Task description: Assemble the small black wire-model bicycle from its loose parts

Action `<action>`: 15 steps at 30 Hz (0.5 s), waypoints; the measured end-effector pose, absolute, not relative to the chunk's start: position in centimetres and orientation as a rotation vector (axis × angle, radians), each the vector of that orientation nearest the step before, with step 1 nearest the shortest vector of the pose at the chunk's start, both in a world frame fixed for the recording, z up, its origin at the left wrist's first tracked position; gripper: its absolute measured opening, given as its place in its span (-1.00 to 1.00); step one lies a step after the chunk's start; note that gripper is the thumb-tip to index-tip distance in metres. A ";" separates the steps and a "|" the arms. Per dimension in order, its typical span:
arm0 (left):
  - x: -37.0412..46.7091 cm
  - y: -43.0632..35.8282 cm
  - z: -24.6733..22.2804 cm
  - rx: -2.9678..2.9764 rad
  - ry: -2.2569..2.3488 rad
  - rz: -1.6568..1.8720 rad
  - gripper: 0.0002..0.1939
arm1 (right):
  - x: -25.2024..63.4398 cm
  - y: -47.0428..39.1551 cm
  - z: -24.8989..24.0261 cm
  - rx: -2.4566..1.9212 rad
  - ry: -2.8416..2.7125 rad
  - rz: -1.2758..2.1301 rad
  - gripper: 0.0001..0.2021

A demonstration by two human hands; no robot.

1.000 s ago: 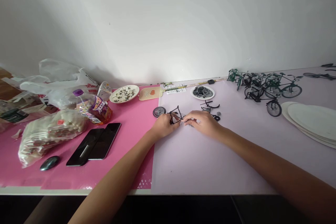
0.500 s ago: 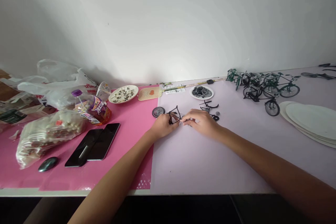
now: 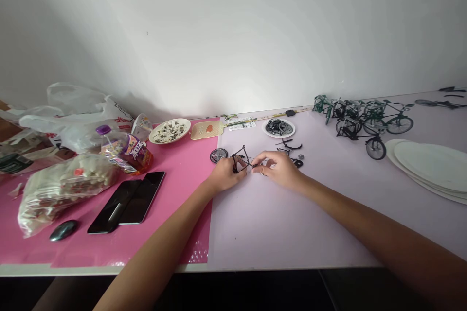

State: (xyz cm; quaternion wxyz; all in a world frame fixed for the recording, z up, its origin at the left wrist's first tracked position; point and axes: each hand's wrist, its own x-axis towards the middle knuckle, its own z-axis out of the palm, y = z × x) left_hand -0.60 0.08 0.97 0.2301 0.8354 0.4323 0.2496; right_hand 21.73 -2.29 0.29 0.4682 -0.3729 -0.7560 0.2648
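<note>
Pale wall [image 3: 233, 34] meets a bench [image 3: 292, 233], pink on the left and lilac on the right. On it, the dark bicycle frame [image 3: 246, 155] sits between the hands, its lower left portion hidden by the left hand [image 3: 225, 175], whose fingers grasp it. The right hand [image 3: 279, 169] has its fingers pinched on a small dark piece [image 3: 254, 165] at the frame's right tip (part of it or separate, I cannot tell). Beyond that hand, loose black parts [image 3: 290, 146] are partly covered. The bicycles [image 3: 399, 124] overlap too tightly to count — green and black mixed — while the white plates [image 3: 434, 167], at least three, are cut off at the right edge. Plastic bags [image 3: 80, 126] crowd the left side. Countable: one loose wheel [image 3: 219, 156] just beside the left hand, two overlapping phones [image 3: 126, 204], one purple-capped bottle [image 3: 127, 155], one plate of white pieces [image 3: 170, 131].
</note>
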 end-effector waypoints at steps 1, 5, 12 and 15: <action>-0.6 0.1 0.9 2.300 1.191 0.685 -0.85 | 21.7 -2.3 0.3 -0.908 -1.868 0.623 -0.87; -0.6 0.2 0.9 2.301 1.203 0.673 -0.84 | 21.7 -2.5 0.5 -0.857 -1.911 0.523 -0.94; -0.5 0.0 1.1 2.296 1.216 0.669 -0.85 | 21.8 -2.6 0.9 -0.803 -1.997 0.398 -0.92; -0.5 -0.1 1.2 2.279 1.215 0.655 -0.83 | 21.8 -2.5 0.7 -0.803 -1.972 0.442 -0.94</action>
